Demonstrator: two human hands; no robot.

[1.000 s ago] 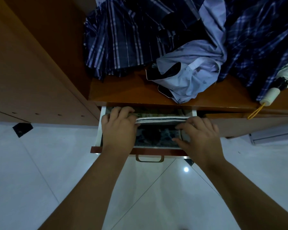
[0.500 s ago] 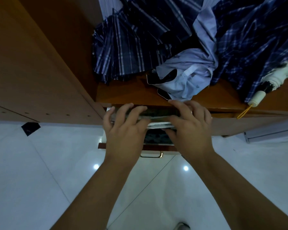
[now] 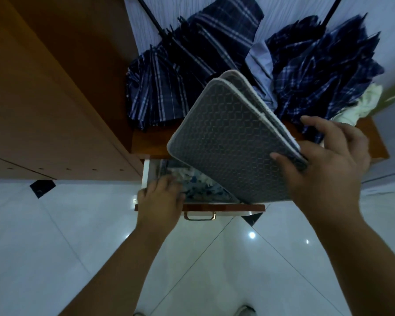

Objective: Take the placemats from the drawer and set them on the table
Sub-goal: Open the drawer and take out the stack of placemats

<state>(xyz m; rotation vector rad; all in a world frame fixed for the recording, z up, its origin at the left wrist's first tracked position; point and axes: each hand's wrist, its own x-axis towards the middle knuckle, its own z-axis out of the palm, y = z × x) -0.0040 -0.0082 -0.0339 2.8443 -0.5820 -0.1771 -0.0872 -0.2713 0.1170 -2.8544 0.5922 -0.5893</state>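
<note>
A stack of grey placemats (image 3: 228,142) with a hexagon-patterned underside and white trim is lifted out of the open drawer (image 3: 237,207), tilted up on edge. My right hand (image 3: 328,165) grips the stack at its right edge, thumb on the patterned face. My left hand (image 3: 161,199) rests at the drawer's left front corner, fingers on the blue-and-white patterned contents (image 3: 201,188) still lying inside. The drawer has a brass handle (image 3: 200,216).
On the wooden shelf (image 3: 146,142) above the drawer lie a navy plaid umbrella (image 3: 169,87), plaid clothes (image 3: 317,76) and a pale cloth (image 3: 360,106). A wooden cabinet side (image 3: 43,99) stands to the left. Glossy white floor tiles (image 3: 55,247) lie below.
Both hands were pressing on the stack inside the drawer; now my right hand has pulled the placemats up and out, tilted on edge, while my left hand dropped to the drawer's left front.
</note>
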